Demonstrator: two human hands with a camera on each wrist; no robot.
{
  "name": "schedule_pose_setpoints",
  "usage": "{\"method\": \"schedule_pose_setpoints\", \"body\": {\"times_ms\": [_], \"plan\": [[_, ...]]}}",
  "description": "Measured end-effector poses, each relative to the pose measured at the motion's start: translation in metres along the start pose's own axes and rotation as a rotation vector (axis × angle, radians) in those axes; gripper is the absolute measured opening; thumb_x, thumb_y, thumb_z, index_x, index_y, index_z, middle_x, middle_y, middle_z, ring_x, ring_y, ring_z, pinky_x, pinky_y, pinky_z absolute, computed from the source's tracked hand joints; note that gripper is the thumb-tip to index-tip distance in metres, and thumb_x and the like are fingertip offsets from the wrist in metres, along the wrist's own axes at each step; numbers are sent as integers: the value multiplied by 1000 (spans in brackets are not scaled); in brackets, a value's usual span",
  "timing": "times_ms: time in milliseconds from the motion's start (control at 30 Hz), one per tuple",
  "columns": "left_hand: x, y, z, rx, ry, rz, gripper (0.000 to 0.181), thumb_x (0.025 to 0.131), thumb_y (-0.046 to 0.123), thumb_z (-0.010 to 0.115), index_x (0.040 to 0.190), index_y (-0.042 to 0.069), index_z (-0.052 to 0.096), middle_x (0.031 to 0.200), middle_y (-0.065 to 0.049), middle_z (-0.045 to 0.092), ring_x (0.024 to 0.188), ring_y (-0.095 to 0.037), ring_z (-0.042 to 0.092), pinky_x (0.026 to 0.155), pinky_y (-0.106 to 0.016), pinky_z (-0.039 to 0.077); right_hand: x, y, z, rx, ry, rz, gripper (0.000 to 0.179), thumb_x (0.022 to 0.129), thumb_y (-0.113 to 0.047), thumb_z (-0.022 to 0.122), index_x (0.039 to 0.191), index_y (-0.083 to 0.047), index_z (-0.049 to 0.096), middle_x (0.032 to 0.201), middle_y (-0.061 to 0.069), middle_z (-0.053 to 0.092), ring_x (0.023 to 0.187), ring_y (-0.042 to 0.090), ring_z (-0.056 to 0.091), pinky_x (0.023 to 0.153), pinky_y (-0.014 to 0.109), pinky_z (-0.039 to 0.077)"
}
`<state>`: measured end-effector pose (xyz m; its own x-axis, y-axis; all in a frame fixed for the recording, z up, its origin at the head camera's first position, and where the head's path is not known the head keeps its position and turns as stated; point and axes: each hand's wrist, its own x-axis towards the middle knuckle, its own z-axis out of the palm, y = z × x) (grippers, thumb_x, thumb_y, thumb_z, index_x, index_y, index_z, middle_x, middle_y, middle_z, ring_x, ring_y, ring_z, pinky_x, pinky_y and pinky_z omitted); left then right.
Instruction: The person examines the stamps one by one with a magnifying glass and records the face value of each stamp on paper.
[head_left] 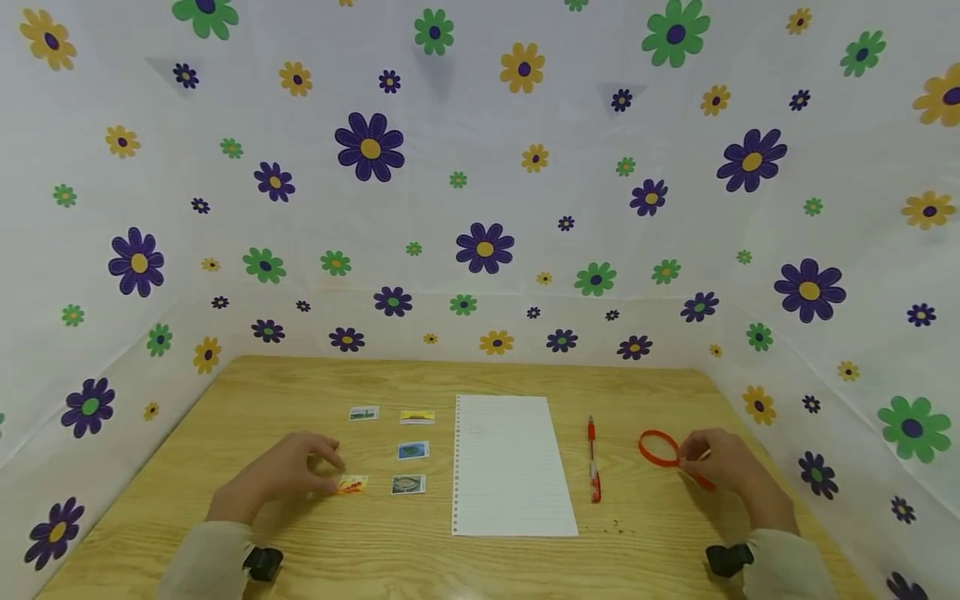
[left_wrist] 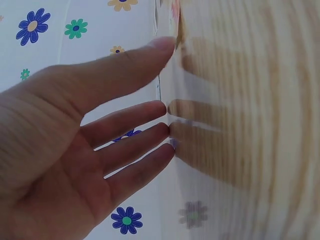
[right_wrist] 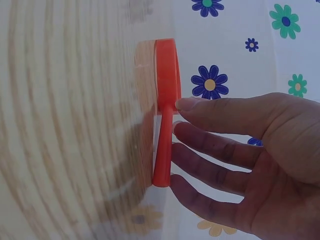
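Observation:
My left hand (head_left: 281,472) is at the left of the table, its thumb tip at the edge of a yellow and red picture stamp (head_left: 353,484). In the left wrist view the other fingers (left_wrist: 131,145) stretch out with their tips close to the wood. On the right, my right hand (head_left: 718,462) is over a red magnifying glass (head_left: 658,448). Its thumb lies at the neck where ring and handle (right_wrist: 163,150) meet, and the fingertips rest along the handle without curling round it. The magnifying glass lies low on the table, its lens ring pointing away to the left.
Several other small picture stamps (head_left: 408,484) lie left of a lined white sheet (head_left: 513,467). A red pen (head_left: 593,462) lies between the sheet and the magnifying glass. Dark crumbs (head_left: 617,527) dot the wooden table (head_left: 360,558). Flowered white cloth (head_left: 450,208) walls in the back and sides.

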<state>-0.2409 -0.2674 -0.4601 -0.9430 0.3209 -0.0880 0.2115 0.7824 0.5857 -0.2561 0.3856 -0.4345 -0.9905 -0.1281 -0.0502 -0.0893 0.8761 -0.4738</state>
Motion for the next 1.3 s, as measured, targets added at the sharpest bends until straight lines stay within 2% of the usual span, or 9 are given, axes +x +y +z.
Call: {"method": "schedule_pose_setpoints", "body": {"times_ms": [67,333,533,667,800,1033,1200,1300], "plan": [[0,0,0,-9,3,-14,21,77,21,90,96,19,81,141,-25,63,138,-53,49,116,-70,34,0,1,1,-9,-1,10,12,87,-7,77,92,-1,69,89,8,69,82,19,62,67,27,53],[3,2,2,45,25,3,14,77,17,90,87,19,80,138,-26,65,135,-54,51,114,-70,37,1,3,2,-17,-5,13,16,87,-8,78,95,2,69,89,8,69,81,19,60,68,27,52],[7,8,-1,73,24,5,15,76,16,90,78,20,76,136,-27,65,134,-54,53,114,-70,37,2,5,1,-29,7,9,15,86,-8,79,93,2,70,87,8,70,80,18,61,68,28,52],[7,8,1,82,25,2,19,76,15,90,72,21,73,136,-27,66,133,-55,53,114,-70,37,4,8,4,-32,-6,37,14,87,-7,78,93,2,70,87,9,69,80,18,60,70,31,54],[5,8,4,71,25,-11,20,76,16,91,72,21,72,135,-26,66,133,-54,54,114,-69,37,5,11,7,-26,-19,65,13,87,-6,77,94,2,71,89,8,70,81,19,60,72,34,55],[1,5,10,57,23,-8,19,76,19,91,75,21,72,134,-24,68,131,-52,57,112,-67,41,1,20,15,-42,27,-4,8,84,-3,77,88,1,71,83,7,71,77,16,60,67,31,52],[0,4,11,46,15,-40,18,76,20,91,79,22,73,136,-24,67,132,-51,56,112,-68,41,1,17,18,-59,30,14,7,85,-2,77,87,-1,70,83,7,70,75,16,60,67,31,53],[5,7,8,63,32,-9,19,76,18,91,81,22,73,134,-24,68,130,-51,58,112,-67,42,3,15,14,-45,34,22,5,86,0,74,88,1,70,84,9,70,77,19,60,69,34,56]]}}
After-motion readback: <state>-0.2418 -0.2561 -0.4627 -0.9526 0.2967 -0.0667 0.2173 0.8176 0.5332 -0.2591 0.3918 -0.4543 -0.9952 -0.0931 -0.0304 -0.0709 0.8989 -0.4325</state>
